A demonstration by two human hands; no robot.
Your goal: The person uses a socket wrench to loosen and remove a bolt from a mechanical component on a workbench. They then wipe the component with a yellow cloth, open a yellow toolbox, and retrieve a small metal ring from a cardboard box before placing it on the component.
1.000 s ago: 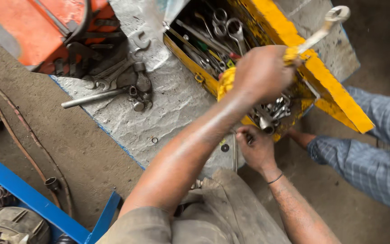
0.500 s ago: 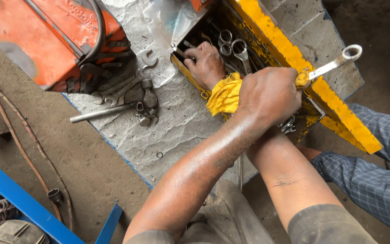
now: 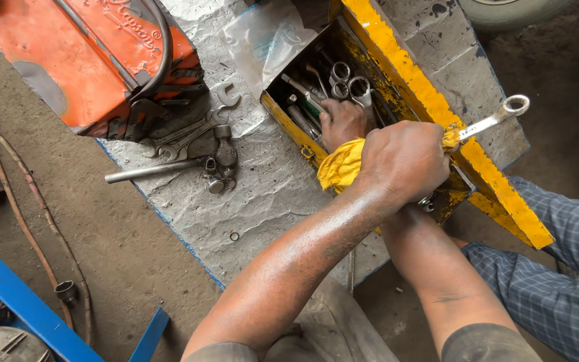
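My left hand [image 3: 403, 161] is closed in a fist around a yellow cloth [image 3: 340, 167] and a silver ring wrench [image 3: 497, 117], whose ring end sticks out to the right over the box lid. My left forearm crosses above my right arm. My right hand [image 3: 343, 124] is down inside the open yellow toolbox [image 3: 283, 117], knuckles up, resting among several steel wrenches [image 3: 343, 77]. Its fingers are curled down into the tools and hidden.
An orange metal case [image 3: 95, 60] lies at the top left. Loose wrenches and a socket bar [image 3: 155, 171] lie on the grey sheet [image 3: 263, 201]. The yellow lid [image 3: 430, 107] stands open. A blue frame [image 3: 28, 308] is at the bottom left, a leg in blue checked cloth [image 3: 551, 281] at the right.
My right hand came up from below the box and went into the toolbox among the wrenches. My left hand kept the cloth and wrench and lowered slightly.
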